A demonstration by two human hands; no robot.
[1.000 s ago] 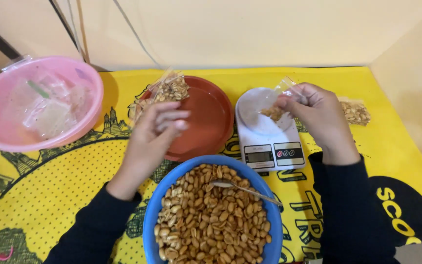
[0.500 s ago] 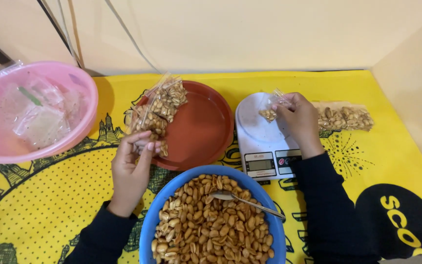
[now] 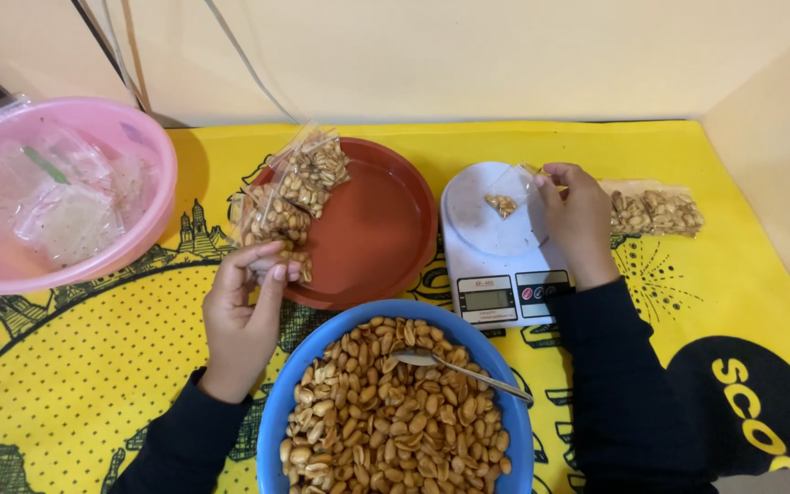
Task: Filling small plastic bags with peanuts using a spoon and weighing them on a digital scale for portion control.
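Left hand [image 3: 247, 311]: my fingers pinch a filled bag [image 3: 272, 224] at the near-left rim of the red plate [image 3: 377, 229].
Right hand [image 3: 578, 220]: I hold a small bag [image 3: 505, 203] with few peanuts over the scale [image 3: 496, 247].
Doing it well: I keep the bag mouth up and centred on the pan.
Surface: yellow cloth [image 3: 93, 384]; blue bowl [image 3: 386, 316] of peanuts near, pink bowl [image 3: 153, 146] far left.
Room: cream wall.
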